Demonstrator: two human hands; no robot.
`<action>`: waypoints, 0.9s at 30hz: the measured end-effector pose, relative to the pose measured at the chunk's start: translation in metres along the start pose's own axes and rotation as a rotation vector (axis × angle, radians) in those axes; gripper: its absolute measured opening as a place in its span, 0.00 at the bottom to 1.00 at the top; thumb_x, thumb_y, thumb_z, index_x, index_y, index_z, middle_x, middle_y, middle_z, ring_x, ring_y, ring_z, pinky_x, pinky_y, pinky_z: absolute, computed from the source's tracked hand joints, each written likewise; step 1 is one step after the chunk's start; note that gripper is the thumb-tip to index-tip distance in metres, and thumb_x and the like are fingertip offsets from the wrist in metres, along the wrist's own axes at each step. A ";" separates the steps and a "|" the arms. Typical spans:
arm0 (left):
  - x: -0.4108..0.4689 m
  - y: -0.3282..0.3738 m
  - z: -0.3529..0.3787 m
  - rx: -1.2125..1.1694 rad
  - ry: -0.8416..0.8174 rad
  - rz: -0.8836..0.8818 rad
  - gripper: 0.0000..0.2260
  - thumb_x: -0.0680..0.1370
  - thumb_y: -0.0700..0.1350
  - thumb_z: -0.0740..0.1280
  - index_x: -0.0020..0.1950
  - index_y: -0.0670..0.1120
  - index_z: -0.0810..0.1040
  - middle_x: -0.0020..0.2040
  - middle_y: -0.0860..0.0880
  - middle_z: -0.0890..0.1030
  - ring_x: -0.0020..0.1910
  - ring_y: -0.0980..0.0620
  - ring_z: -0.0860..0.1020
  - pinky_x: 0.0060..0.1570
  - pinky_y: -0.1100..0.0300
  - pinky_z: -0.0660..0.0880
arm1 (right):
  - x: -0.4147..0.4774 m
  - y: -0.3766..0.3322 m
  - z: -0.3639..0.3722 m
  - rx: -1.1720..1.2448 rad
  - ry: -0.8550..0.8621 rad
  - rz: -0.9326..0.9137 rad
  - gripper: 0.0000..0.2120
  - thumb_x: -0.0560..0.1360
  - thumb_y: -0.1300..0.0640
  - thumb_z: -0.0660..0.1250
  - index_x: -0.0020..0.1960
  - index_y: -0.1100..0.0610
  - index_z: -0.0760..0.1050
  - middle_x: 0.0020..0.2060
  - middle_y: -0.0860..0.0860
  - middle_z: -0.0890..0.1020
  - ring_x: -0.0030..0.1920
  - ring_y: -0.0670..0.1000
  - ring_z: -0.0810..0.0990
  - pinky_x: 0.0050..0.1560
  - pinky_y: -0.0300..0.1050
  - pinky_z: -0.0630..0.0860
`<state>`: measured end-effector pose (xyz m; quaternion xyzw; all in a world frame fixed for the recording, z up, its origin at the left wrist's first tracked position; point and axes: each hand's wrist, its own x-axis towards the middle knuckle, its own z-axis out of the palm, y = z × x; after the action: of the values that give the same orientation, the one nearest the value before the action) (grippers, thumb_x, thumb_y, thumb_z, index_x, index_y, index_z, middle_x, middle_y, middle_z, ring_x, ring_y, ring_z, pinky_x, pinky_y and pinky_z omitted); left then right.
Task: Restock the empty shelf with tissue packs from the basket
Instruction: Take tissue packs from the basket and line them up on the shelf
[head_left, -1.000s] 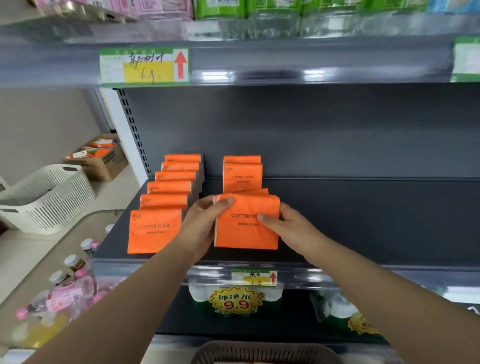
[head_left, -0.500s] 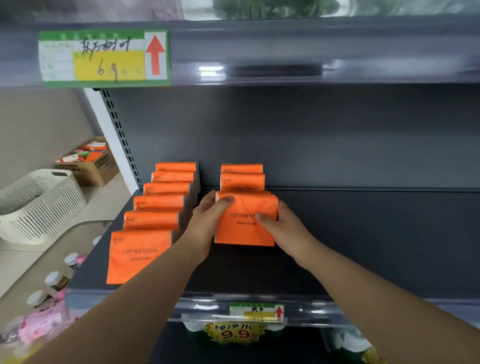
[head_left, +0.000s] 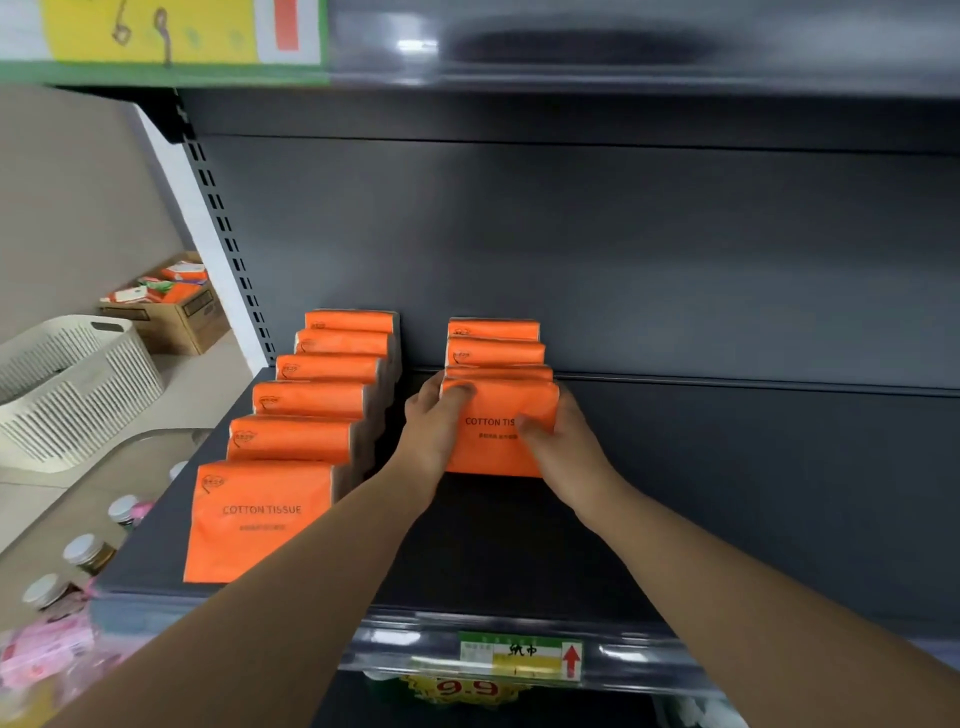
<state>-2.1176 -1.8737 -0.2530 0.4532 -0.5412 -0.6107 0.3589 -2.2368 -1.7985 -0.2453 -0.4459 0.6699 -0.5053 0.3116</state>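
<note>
An orange tissue pack (head_left: 496, 439) marked COTTON TISSUE stands upright at the front of a short row of orange packs (head_left: 493, 343) on the dark shelf (head_left: 701, 493). My left hand (head_left: 434, 431) grips its left edge with the thumb over the top corner. My right hand (head_left: 563, 447) holds its right side, thumb across the front. To the left runs a longer row of several orange packs (head_left: 311, 405), its front pack (head_left: 257, 519) near the shelf edge.
A white slatted basket (head_left: 72, 384) and a cardboard box (head_left: 171, 306) with packs sit on the floor at left. Bottles (head_left: 83, 551) stand below left. Price labels (head_left: 519, 657) run along the shelf's front rail. The shelf above (head_left: 623, 47) hangs close overhead.
Both hands have pushed the held pack back against the short row behind it. The view has moved closer to the shelf.
</note>
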 end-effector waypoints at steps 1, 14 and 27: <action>0.000 0.000 0.000 0.005 0.003 0.005 0.24 0.77 0.56 0.62 0.73 0.55 0.65 0.70 0.47 0.67 0.65 0.45 0.71 0.65 0.42 0.69 | 0.001 0.001 0.001 0.012 -0.006 -0.004 0.16 0.80 0.59 0.60 0.67 0.52 0.65 0.62 0.50 0.73 0.60 0.48 0.73 0.57 0.44 0.68; 0.000 -0.004 0.003 0.035 -0.005 0.035 0.15 0.81 0.51 0.58 0.68 0.59 0.65 0.65 0.50 0.71 0.60 0.51 0.72 0.58 0.52 0.70 | 0.004 0.008 0.005 0.051 -0.033 0.051 0.27 0.80 0.58 0.59 0.75 0.51 0.52 0.65 0.48 0.71 0.65 0.49 0.71 0.66 0.50 0.68; -0.002 -0.009 0.003 0.072 -0.022 0.031 0.20 0.82 0.53 0.57 0.74 0.55 0.59 0.63 0.51 0.71 0.59 0.51 0.71 0.57 0.53 0.68 | 0.000 0.010 0.008 0.114 -0.054 0.100 0.22 0.81 0.56 0.59 0.71 0.47 0.55 0.61 0.46 0.69 0.60 0.45 0.69 0.62 0.46 0.65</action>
<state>-2.1191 -1.8693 -0.2613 0.4508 -0.5737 -0.5900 0.3459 -2.2327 -1.8009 -0.2569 -0.4068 0.6528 -0.5141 0.3796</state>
